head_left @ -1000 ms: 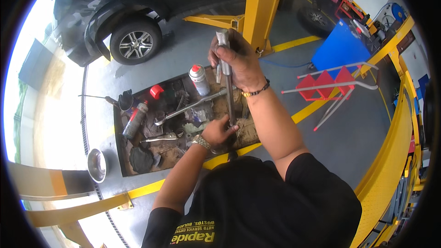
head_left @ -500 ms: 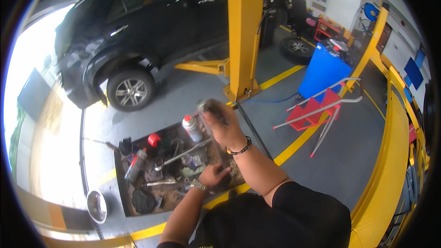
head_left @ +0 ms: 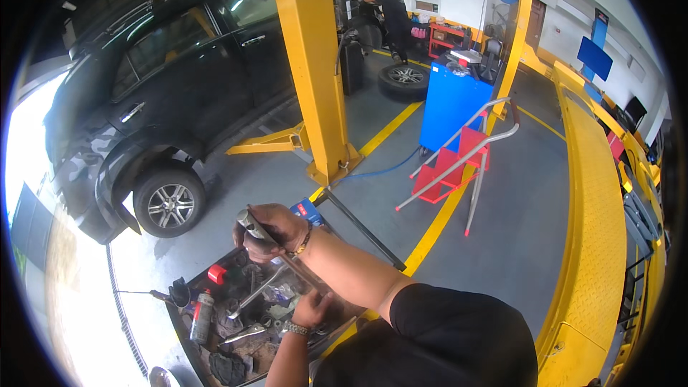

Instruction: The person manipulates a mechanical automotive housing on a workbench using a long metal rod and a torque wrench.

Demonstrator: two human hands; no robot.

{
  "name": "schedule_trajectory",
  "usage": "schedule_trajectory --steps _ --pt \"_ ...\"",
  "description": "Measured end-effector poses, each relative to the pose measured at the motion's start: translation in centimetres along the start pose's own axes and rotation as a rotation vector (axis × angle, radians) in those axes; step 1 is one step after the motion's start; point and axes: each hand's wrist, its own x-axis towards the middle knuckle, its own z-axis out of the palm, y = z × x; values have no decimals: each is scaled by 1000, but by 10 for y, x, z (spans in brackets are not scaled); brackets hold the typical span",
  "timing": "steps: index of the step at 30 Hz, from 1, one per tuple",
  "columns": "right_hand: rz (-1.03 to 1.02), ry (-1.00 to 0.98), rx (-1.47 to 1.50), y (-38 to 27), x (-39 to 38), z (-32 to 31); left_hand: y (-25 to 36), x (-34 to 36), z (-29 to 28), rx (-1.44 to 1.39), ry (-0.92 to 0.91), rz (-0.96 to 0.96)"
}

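My right hand [head_left: 287,223] is raised above the back of a dark tray [head_left: 188,344], closed round a metal bar tool. Its shiny round head [head_left: 251,222] sticks out past my fingers, and a brownish shaft [head_left: 302,271] slants down from my palm. Near the lower end of that shaft my left hand [head_left: 309,309] is low over the tray with curled fingers; what they hold, if anything, is hidden. Below lie a long-handled wrench [head_left: 256,292], a second metal tool [head_left: 244,335], a red cap [head_left: 217,274], a spray can [head_left: 202,319] and dark, dirty pieces.
A blue box [head_left: 307,211] shows behind my right hand. Beyond stand a yellow lift post [head_left: 308,64], a black car [head_left: 193,64], a red step stool [head_left: 450,168] and a blue cabinet [head_left: 455,107]. Two people work at the back near a loose wheel [head_left: 405,80]. A yellow ramp [head_left: 595,244] runs along the right.
The view has swung up and to the right. My right hand still holds the bar tool, its round head now in clearer sight. My left hand's pointing finger has curled in.
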Motion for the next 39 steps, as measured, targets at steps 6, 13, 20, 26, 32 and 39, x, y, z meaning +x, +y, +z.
schedule_trajectory --steps 6,13,20,26,32,39 --pt "-548 841 -1338 28 15 31 -36 -4 5 -39 71 119" --pt "-47 195 -219 -2 -2 1 -18 1 3 2 27 -47" --pt "-189 333 -281 -4 3 3 -20 1 7 18 38 -5" --pt "-609 846 -1430 16 6 17 -30 1 6 -16 92 108" --pt "-140 190 -57 -9 -7 -9 -7 3 7 -68 4 0" --pt "-425 648 -944 19 9 9 -28 -4 3 -39 -11 30"
